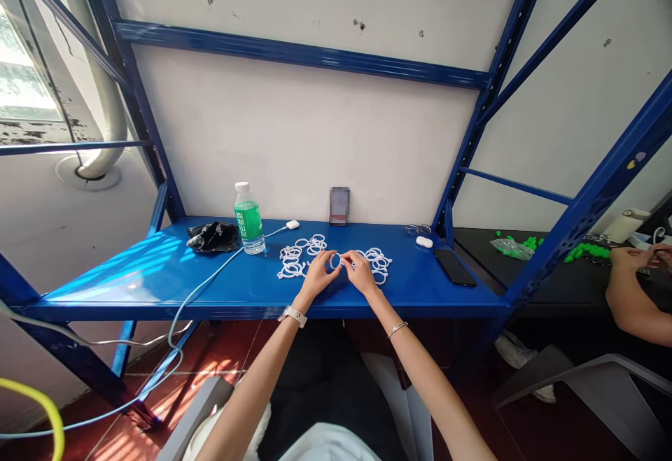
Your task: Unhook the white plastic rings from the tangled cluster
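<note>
Between my two hands, just above the blue shelf top point(210, 286), is a small white ring point(334, 261). The fingers of my left hand point(318, 275) pinch its left side. On its right side, the fingertips of my right hand point(361, 272) are closed on it. A loose pile of similar white rings point(292, 261) lies to the left of my left hand. Another pile of white rings point(379, 262) sits beside my right hand, partly hidden behind it. Fine details of the rings are too small to make out.
A water bottle point(248, 220), black plastic bag point(213, 237) and white charger point(292, 224) stand at the left. A phone point(339, 206) leans on the wall; another phone point(454, 267), glasses point(418, 229) and earbud case point(424, 242) lie right. Another person's hands point(638, 259) work at the neighbouring table.
</note>
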The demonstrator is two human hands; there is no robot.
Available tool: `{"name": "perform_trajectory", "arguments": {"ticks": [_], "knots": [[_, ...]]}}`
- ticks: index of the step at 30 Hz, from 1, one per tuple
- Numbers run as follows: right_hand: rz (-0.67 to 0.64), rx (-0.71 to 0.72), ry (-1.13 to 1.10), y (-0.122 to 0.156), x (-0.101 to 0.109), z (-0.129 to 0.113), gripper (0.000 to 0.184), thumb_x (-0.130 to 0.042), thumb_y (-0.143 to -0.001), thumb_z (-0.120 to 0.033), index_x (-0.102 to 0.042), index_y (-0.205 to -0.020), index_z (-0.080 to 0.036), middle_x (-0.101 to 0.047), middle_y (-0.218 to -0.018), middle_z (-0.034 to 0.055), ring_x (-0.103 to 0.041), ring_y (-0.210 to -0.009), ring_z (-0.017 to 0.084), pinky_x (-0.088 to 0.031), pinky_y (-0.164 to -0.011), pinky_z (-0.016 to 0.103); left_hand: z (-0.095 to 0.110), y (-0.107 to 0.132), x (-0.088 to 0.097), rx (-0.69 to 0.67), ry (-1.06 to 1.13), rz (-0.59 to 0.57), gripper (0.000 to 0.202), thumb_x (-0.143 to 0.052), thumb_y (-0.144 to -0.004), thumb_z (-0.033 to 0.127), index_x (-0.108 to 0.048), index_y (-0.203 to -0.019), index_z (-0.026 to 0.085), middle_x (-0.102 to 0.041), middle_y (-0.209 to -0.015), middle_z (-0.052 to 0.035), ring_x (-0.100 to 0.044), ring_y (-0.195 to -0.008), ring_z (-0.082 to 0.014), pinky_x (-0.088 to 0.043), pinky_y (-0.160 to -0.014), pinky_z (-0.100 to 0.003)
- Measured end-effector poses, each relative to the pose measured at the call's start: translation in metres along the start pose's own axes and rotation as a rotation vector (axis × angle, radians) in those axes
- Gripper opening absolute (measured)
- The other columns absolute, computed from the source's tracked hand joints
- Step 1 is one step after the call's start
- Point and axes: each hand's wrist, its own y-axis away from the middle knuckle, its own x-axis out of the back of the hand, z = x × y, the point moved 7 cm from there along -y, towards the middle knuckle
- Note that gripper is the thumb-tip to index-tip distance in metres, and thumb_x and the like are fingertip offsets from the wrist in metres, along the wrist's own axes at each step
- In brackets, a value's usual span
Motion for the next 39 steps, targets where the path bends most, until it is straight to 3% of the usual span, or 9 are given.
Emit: {"name": "perform_trajectory", "arguments": {"ticks": [39], "knots": [[-0.036,-0.009,0.023,-0.0004,-0.0004,-0.002,0.018,-0.042,-0.091,-0.02,-0.058,-0.083,-0.021,-0.06,-0.078,0.004,-0.057,-0.071,0.019,-0.045,-0.063,0.028,0.0012,0.0005,0.0016,0.04,0.016,-0.027,0.03,-0.059,-0.08,0.038,-0.06,-0.104,0.02,-0.061,-0.091,-0.0053,-0.058,-0.072,-0.0162,-0.049,-0.057,-0.026]]}}
